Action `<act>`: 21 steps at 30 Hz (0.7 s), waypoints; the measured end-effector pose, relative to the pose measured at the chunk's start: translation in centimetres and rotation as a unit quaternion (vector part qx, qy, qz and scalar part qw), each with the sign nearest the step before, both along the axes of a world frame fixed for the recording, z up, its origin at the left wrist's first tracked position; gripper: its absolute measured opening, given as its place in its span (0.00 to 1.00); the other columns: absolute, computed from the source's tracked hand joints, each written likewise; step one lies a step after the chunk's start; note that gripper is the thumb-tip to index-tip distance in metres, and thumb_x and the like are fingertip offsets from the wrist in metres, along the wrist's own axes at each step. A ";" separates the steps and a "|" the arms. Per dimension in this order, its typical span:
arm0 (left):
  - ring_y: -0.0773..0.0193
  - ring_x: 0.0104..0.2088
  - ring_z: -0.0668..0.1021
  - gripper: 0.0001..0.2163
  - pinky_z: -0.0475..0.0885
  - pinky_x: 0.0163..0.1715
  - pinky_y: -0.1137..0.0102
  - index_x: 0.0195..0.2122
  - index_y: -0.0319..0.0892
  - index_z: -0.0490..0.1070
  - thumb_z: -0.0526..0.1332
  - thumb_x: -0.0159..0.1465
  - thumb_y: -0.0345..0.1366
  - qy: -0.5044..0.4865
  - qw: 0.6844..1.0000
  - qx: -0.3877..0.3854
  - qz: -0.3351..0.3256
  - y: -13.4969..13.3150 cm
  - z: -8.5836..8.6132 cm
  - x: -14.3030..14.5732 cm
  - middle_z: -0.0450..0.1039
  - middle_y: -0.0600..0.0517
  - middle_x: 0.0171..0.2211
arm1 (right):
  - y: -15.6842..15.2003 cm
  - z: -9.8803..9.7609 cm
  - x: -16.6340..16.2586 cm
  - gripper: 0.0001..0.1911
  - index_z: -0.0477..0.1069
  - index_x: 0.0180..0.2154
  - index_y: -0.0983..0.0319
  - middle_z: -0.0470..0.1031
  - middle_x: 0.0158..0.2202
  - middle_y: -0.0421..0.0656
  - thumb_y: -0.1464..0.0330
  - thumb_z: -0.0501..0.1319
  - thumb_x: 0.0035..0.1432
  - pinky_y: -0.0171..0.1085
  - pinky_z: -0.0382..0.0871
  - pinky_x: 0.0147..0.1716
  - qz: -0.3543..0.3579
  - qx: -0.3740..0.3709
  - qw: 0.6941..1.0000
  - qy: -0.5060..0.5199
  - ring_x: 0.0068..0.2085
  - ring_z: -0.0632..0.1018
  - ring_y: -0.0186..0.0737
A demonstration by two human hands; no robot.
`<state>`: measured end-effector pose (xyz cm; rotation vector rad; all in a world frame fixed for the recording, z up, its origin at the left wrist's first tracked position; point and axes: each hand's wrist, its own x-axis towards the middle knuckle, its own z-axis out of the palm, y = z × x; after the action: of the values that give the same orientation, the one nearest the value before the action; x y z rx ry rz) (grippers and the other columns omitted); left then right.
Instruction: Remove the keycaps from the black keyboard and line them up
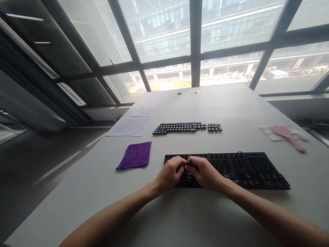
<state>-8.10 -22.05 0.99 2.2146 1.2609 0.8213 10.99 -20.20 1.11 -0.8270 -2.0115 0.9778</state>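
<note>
Black keyboard (231, 169), keys stripped; left hand (171, 173) and right hand (204, 173) fingers pinch a keycap puller (189, 159); next, a straight pull.

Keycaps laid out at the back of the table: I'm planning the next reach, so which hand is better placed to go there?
Probably the left hand. The right hand pinches a small dark piece over the keyboard, apparently with a wire tool, so it looks busy. The keycaps lie straight ahead, about equally near both.
</note>
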 end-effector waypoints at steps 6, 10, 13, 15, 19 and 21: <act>0.63 0.35 0.74 0.07 0.70 0.37 0.68 0.34 0.41 0.70 0.55 0.64 0.25 -0.001 1.000 0.007 -0.023 -0.2 0.3 -0.1 0.72 0.51 0.32 | -0.5 -0.3 -0.1 0.10 0.66 0.29 0.60 0.71 0.28 0.41 0.70 0.56 0.65 0.35 0.61 0.30 0.024 0.041 0.999 -0.019 0.29 0.70 0.38; 0.61 0.38 0.73 0.06 0.70 0.38 0.67 0.35 0.42 0.70 0.57 0.61 0.24 0.038 0.997 -0.001 -0.062 -0.8 1.3 -0.2 0.71 0.50 0.34 | -1.1 -0.3 0.5 0.08 0.66 0.32 0.60 0.69 0.30 0.41 0.73 0.55 0.65 0.35 0.61 0.30 0.048 0.083 0.994 -0.061 0.29 0.68 0.37; 0.60 0.40 0.72 0.05 0.71 0.42 0.65 0.38 0.42 0.71 0.61 0.61 0.27 0.056 0.995 -0.005 -0.083 -1.3 1.7 -0.2 0.71 0.49 0.37 | -1.3 -0.6 0.7 0.08 0.66 0.32 0.60 0.67 0.29 0.41 0.73 0.55 0.65 0.35 0.60 0.29 0.058 0.106 0.990 -0.066 0.28 0.67 0.37; 0.60 0.40 0.71 0.03 0.71 0.42 0.64 0.37 0.42 0.71 0.63 0.62 0.31 0.063 0.995 0.003 -0.077 -1.4 1.4 -0.1 0.71 0.49 0.37 | -1.3 -0.7 0.8 0.08 0.66 0.31 0.60 0.68 0.29 0.41 0.72 0.55 0.66 0.35 0.60 0.30 0.050 0.090 0.994 -0.048 0.29 0.67 0.37; 0.60 0.39 0.71 0.05 0.71 0.41 0.64 0.35 0.42 0.72 0.66 0.63 0.36 0.081 0.995 0.017 -0.063 -1.3 0.3 -0.1 0.72 0.50 0.36 | -1.1 -0.8 0.8 0.09 0.67 0.31 0.60 0.71 0.31 0.41 0.71 0.56 0.67 0.35 0.63 0.33 0.046 0.036 0.998 -0.015 0.31 0.71 0.37; 0.60 0.40 0.72 0.05 0.71 0.41 0.65 0.35 0.42 0.72 0.65 0.64 0.37 0.082 0.994 0.020 -0.063 -1.3 -0.1 0.0 0.72 0.50 0.36 | -1.0 -0.7 0.8 0.09 0.68 0.31 0.61 0.72 0.31 0.41 0.70 0.56 0.67 0.36 0.64 0.34 0.047 0.020 0.999 -0.004 0.32 0.72 0.37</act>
<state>-8.14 -23.33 0.91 2.4075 1.1726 0.6311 11.82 -21.25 0.42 -0.7207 -2.0859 0.9836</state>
